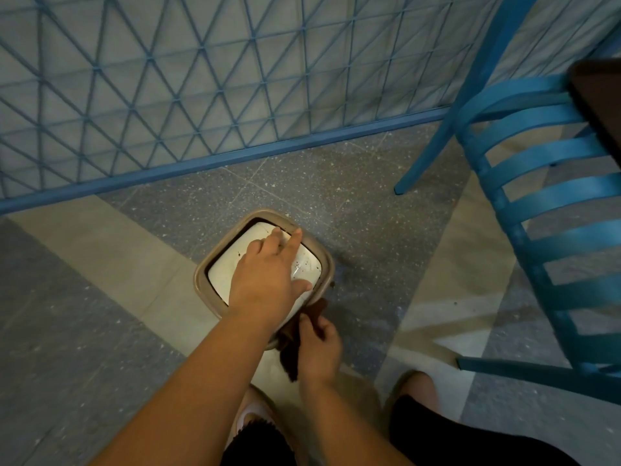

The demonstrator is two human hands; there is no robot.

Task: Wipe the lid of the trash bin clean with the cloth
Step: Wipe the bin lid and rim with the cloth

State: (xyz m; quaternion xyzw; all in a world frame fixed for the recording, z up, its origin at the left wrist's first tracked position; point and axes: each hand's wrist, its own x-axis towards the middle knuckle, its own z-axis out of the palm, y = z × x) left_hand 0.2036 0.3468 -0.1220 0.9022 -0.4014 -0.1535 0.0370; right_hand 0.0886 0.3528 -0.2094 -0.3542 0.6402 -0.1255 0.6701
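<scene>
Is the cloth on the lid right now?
No, the dark cloth is gripped in the right hand at the bin's near edge, while the left hand rests flat on the white lid.

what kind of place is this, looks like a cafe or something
Likely a cafe or restaurant seating area, perhaps a terrace: a blue slatted chair beside a dark table edge, a blue lattice fence along speckled floor tiles, and a small trash bin.
</scene>
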